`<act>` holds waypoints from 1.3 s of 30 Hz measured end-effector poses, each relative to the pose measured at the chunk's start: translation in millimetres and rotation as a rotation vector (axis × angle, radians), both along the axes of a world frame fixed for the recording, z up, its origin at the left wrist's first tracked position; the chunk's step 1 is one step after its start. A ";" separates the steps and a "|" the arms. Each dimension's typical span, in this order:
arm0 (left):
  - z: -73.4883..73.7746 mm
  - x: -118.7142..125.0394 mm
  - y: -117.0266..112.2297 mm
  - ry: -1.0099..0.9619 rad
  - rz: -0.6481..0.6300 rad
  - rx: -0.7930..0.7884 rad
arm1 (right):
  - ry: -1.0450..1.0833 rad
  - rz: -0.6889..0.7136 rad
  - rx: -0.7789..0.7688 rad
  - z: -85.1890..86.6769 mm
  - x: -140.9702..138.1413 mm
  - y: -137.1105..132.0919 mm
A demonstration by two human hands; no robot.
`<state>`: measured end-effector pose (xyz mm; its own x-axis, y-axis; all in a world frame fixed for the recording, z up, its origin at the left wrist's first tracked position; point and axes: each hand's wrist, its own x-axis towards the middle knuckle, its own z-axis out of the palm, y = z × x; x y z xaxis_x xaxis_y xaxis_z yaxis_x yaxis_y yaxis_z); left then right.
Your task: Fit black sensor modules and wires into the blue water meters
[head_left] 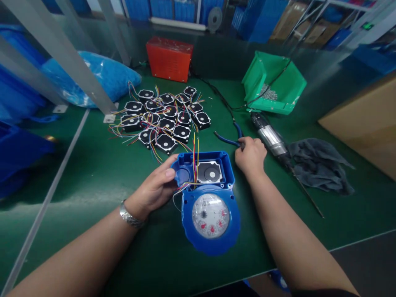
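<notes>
A blue water meter [210,247] with a round dial lies in front of me. Its open box holds a black square module [209,172] with a white-edged frame, and coloured wires rise from it and trail over the left side. My left hand [159,183] grips the box's left edge, thumb on top. Beyond the box's right side, my right hand [252,156] is closed around a pair of pliers [227,140] near the head; the blue handles point away from me. The jaws are hidden by the fingers.
Several black modules with loose wires [167,123] cover the table behind the meter. An electric screwdriver [272,140] and a grey cloth [321,165] lie at right. Behind stand a green bin of screws [278,99], a red box [169,60] and a blue bag [102,78].
</notes>
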<state>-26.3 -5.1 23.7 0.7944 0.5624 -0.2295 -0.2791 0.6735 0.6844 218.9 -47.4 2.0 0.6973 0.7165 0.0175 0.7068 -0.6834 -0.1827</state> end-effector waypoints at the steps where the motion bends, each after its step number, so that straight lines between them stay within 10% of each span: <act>1: -0.1 -0.4 0.2 -0.005 -0.012 0.000 | 0.005 -0.001 -0.005 -0.1 0.0 0.3; 39: -0.6 0.0 2.0 -0.002 -0.024 0.017 | 0.040 0.015 0.006 -1.2 2.1 -0.4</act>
